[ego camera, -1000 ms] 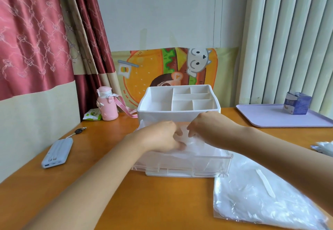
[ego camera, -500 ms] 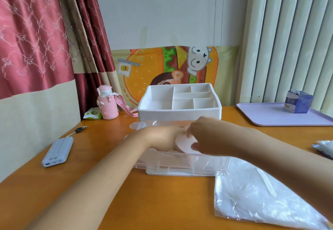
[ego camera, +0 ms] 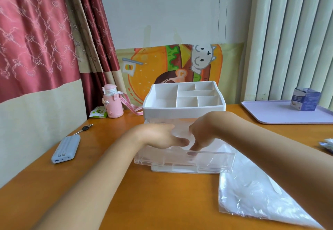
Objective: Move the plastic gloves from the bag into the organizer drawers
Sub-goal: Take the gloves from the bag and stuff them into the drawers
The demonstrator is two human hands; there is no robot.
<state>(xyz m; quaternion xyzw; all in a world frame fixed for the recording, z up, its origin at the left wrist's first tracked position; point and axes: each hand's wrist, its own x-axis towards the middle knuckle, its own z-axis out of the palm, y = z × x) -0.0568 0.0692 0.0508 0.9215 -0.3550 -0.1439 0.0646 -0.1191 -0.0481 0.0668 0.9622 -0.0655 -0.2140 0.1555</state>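
The white organizer stands mid-table, its clear drawer pulled out toward me. A wad of translucent plastic gloves lies inside the drawer. My left hand rests flat on the gloves, fingers stretched to the right. My right hand reaches in from the right with fingers pointing down, pressing the gloves near the drawer's front wall. The clear plastic bag with more gloves lies flat on the table at the right, partly under my right forearm.
A grey power bank and a key lie at the left. A pink bottle and a green packet stand by the curtain. A lilac tray with a blue box sits back right.
Both hands have sunk from the drawer's rim down into the drawer, and the gloves they held bunched up now lie flattened beneath them.
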